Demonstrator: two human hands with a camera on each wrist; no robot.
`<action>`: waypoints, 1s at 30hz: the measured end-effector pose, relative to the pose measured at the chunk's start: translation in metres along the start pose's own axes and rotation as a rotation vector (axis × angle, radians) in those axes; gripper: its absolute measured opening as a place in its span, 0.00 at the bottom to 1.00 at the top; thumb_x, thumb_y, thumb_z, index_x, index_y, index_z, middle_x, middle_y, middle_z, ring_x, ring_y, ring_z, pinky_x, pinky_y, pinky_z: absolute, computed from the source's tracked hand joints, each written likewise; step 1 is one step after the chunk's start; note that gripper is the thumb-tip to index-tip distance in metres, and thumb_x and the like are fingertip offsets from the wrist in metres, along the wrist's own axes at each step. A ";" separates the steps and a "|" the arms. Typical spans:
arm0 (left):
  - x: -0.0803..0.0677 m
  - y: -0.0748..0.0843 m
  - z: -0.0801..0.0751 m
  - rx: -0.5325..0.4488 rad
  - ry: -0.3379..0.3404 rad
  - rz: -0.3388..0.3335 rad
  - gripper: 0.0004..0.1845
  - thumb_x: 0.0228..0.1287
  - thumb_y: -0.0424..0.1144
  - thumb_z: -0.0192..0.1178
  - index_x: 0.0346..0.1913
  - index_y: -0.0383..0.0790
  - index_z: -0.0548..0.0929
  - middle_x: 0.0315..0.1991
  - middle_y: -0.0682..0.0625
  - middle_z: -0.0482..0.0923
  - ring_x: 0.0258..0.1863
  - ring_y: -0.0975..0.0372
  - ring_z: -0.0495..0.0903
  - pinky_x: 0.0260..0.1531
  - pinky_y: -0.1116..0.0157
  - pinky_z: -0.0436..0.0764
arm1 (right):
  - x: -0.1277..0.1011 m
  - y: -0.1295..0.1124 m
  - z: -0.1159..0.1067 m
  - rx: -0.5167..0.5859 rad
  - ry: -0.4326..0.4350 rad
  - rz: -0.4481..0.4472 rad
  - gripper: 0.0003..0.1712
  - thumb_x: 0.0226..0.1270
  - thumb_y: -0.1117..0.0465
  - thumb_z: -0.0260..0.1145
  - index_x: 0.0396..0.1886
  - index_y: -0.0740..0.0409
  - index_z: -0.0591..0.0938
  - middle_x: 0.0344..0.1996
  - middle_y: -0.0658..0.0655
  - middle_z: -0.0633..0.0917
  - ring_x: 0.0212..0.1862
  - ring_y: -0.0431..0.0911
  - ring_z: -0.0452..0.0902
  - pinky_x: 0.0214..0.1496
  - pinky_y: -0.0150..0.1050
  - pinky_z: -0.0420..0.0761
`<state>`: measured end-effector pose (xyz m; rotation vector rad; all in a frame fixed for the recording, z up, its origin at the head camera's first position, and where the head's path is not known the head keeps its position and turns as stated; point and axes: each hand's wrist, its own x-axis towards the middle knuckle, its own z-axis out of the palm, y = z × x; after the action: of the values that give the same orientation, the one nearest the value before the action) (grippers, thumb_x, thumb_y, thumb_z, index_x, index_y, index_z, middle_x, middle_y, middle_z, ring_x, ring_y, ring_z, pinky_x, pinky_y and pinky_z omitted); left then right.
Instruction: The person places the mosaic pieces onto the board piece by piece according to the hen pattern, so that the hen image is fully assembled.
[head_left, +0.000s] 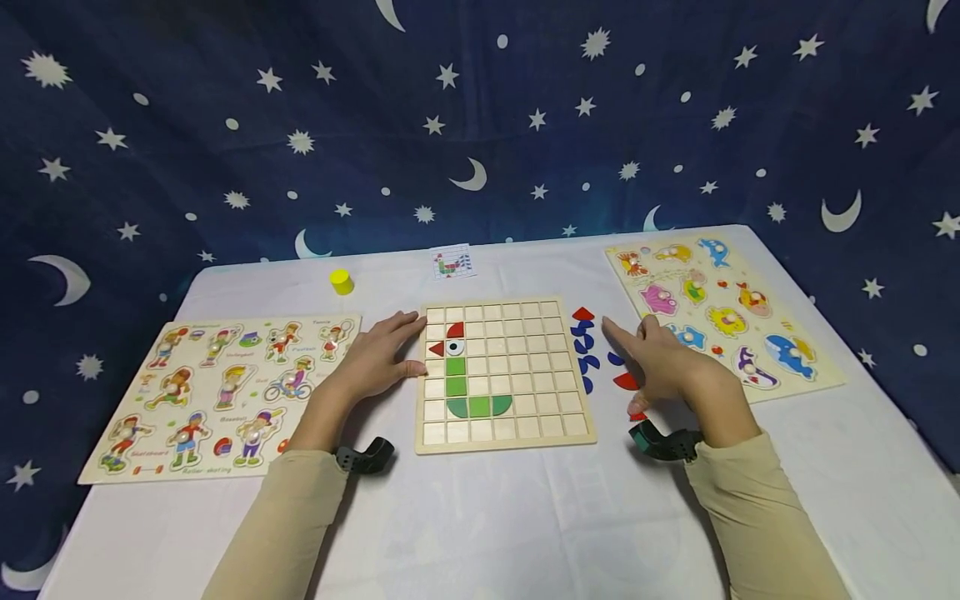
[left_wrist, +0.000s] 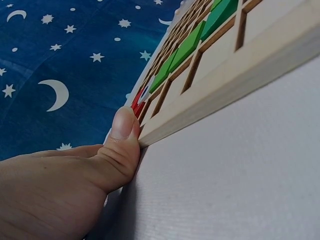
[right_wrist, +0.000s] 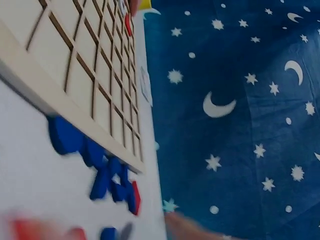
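Head view: grid board [head_left: 504, 377] lies mid-table toward the near edge; left hand [head_left: 377, 360] rests flat against its left edge, fingers straight, likely steadying it, while right hand [head_left: 660, 362] hovers relaxed, holding nothing, over loose blue and red pieces [head_left: 586, 351] along the board's right edge. Left wrist view: thumb [left_wrist: 122, 131] presses the board's side. Right wrist view: blurred, grip cannot be told.
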<state>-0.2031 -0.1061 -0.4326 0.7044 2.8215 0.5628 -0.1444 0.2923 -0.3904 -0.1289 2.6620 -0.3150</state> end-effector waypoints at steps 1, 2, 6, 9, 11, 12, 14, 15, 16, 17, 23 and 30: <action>0.000 0.000 0.000 0.002 0.001 -0.001 0.43 0.56 0.57 0.64 0.73 0.47 0.60 0.74 0.46 0.56 0.74 0.49 0.51 0.67 0.40 0.54 | 0.002 0.000 0.002 0.008 0.044 -0.029 0.73 0.30 0.47 0.82 0.76 0.45 0.49 0.47 0.64 0.63 0.46 0.55 0.62 0.38 0.41 0.73; 0.000 0.000 0.000 0.002 0.002 -0.002 0.43 0.56 0.57 0.64 0.73 0.47 0.61 0.74 0.46 0.56 0.74 0.49 0.51 0.67 0.40 0.54 | 0.005 -0.001 0.003 0.010 0.086 -0.055 0.71 0.33 0.46 0.82 0.76 0.46 0.50 0.46 0.63 0.63 0.45 0.53 0.62 0.37 0.40 0.71; 0.000 0.000 0.001 -0.002 0.004 -0.001 0.43 0.56 0.57 0.64 0.73 0.46 0.61 0.74 0.45 0.56 0.74 0.48 0.51 0.66 0.40 0.55 | 0.012 -0.005 0.005 0.022 0.201 -0.138 0.57 0.44 0.44 0.78 0.74 0.46 0.59 0.45 0.60 0.64 0.42 0.50 0.63 0.36 0.39 0.66; 0.000 0.000 0.001 -0.001 0.005 0.002 0.44 0.55 0.57 0.64 0.73 0.46 0.60 0.73 0.45 0.56 0.74 0.48 0.51 0.66 0.40 0.56 | 0.012 -0.006 0.003 0.042 0.198 -0.181 0.39 0.49 0.48 0.76 0.62 0.49 0.73 0.44 0.58 0.70 0.42 0.49 0.67 0.40 0.41 0.70; 0.000 0.000 0.001 0.002 0.006 0.000 0.44 0.55 0.57 0.64 0.73 0.46 0.60 0.73 0.46 0.57 0.74 0.48 0.51 0.66 0.40 0.56 | 0.011 -0.006 0.001 0.076 0.154 -0.217 0.26 0.50 0.52 0.76 0.50 0.50 0.80 0.40 0.55 0.74 0.41 0.48 0.69 0.42 0.41 0.72; 0.000 0.000 0.001 0.003 0.007 0.000 0.44 0.55 0.57 0.64 0.73 0.47 0.60 0.73 0.46 0.57 0.74 0.49 0.51 0.66 0.40 0.56 | 0.011 -0.006 0.001 0.090 0.125 -0.243 0.21 0.50 0.54 0.76 0.45 0.51 0.82 0.37 0.54 0.76 0.40 0.47 0.69 0.41 0.40 0.72; 0.000 0.000 0.001 0.004 0.009 0.001 0.44 0.55 0.58 0.64 0.73 0.47 0.60 0.74 0.46 0.56 0.74 0.49 0.51 0.66 0.40 0.56 | 0.011 -0.006 0.001 0.117 0.063 -0.273 0.13 0.50 0.58 0.76 0.37 0.50 0.84 0.32 0.52 0.77 0.37 0.45 0.70 0.40 0.38 0.73; 0.001 0.000 0.001 0.003 0.010 0.002 0.44 0.55 0.58 0.64 0.73 0.47 0.61 0.74 0.46 0.56 0.74 0.49 0.51 0.67 0.40 0.55 | 0.011 -0.007 0.001 0.127 0.037 -0.282 0.12 0.50 0.59 0.76 0.34 0.50 0.84 0.31 0.51 0.77 0.36 0.45 0.70 0.39 0.37 0.73; 0.000 -0.001 0.001 0.002 0.010 0.002 0.44 0.55 0.58 0.64 0.73 0.47 0.61 0.74 0.46 0.56 0.74 0.49 0.51 0.67 0.41 0.55 | 0.011 -0.007 0.002 0.135 0.015 -0.286 0.11 0.50 0.60 0.76 0.33 0.50 0.84 0.29 0.51 0.76 0.35 0.44 0.70 0.38 0.36 0.72; 0.000 -0.001 0.001 -0.001 0.012 0.001 0.44 0.55 0.58 0.64 0.73 0.47 0.61 0.74 0.46 0.56 0.74 0.49 0.51 0.67 0.41 0.55 | 0.011 -0.008 0.002 0.142 -0.002 -0.291 0.11 0.50 0.61 0.76 0.33 0.50 0.83 0.28 0.51 0.76 0.34 0.44 0.70 0.36 0.35 0.72; 0.000 -0.001 0.001 -0.008 0.010 -0.005 0.44 0.55 0.57 0.64 0.73 0.47 0.61 0.74 0.46 0.56 0.74 0.49 0.52 0.67 0.40 0.54 | 0.012 -0.010 0.005 0.142 -0.021 -0.303 0.10 0.49 0.65 0.75 0.30 0.50 0.83 0.24 0.48 0.76 0.32 0.41 0.70 0.33 0.33 0.71; 0.000 0.000 0.001 -0.015 0.014 -0.007 0.44 0.54 0.57 0.65 0.73 0.47 0.61 0.74 0.46 0.56 0.74 0.48 0.52 0.66 0.39 0.54 | 0.010 -0.013 0.004 0.098 -0.021 -0.283 0.10 0.49 0.64 0.76 0.27 0.50 0.81 0.22 0.47 0.75 0.30 0.41 0.69 0.32 0.33 0.69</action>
<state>-0.2028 -0.1059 -0.4338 0.6903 2.8281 0.5893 -0.1513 0.2773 -0.3947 -0.4765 2.6009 -0.5305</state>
